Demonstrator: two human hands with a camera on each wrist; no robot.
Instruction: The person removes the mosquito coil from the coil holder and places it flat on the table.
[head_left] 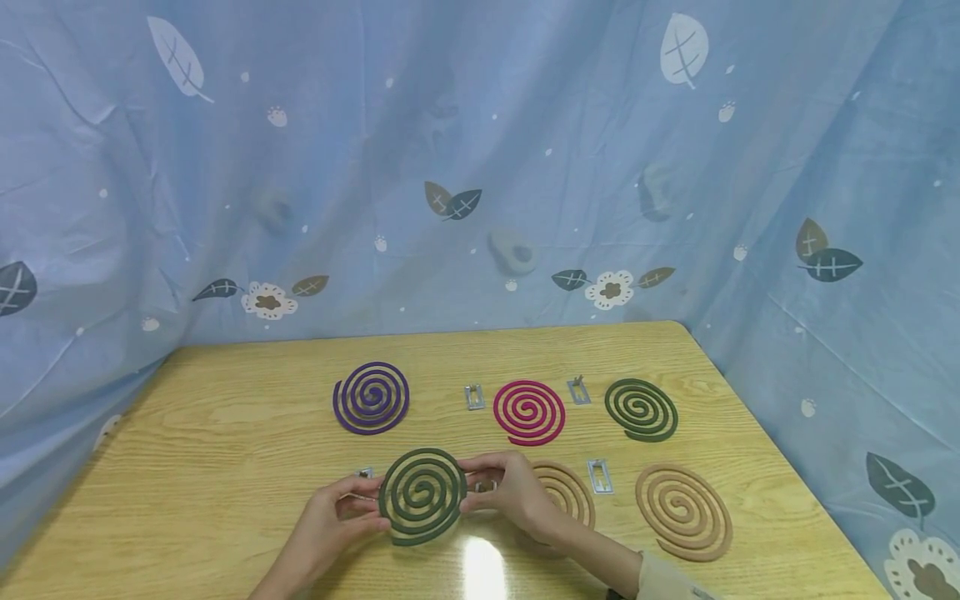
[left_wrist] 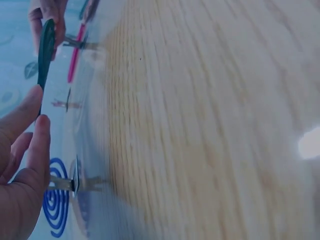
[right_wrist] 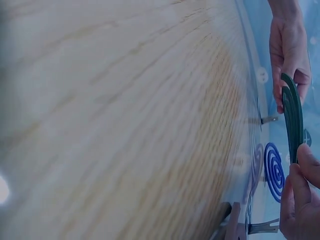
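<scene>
A dark green mosquito coil [head_left: 422, 493] is held up off the table between both hands, its flat spiral turned toward the head camera. My left hand [head_left: 336, 518] pinches its left edge between thumb and fingers. On the opposite rim my right hand [head_left: 510, 492] pinches it the same way. Seen edge-on in the right wrist view, the green coil [right_wrist: 294, 120] shows strands spread apart at its far end. A metal coil stand [head_left: 365, 472] lies behind the left hand, partly hidden. Another stand [head_left: 486, 486] shows between the right hand's fingers.
Behind lie a purple coil [head_left: 372, 397], a pink coil [head_left: 528, 412] and a second green coil [head_left: 640, 409]. A tan coil [head_left: 566, 492] is partly under the right arm; another tan coil [head_left: 684, 511] lies further right. Metal stands [head_left: 599, 476] sit among them on the wooden table [head_left: 225, 467].
</scene>
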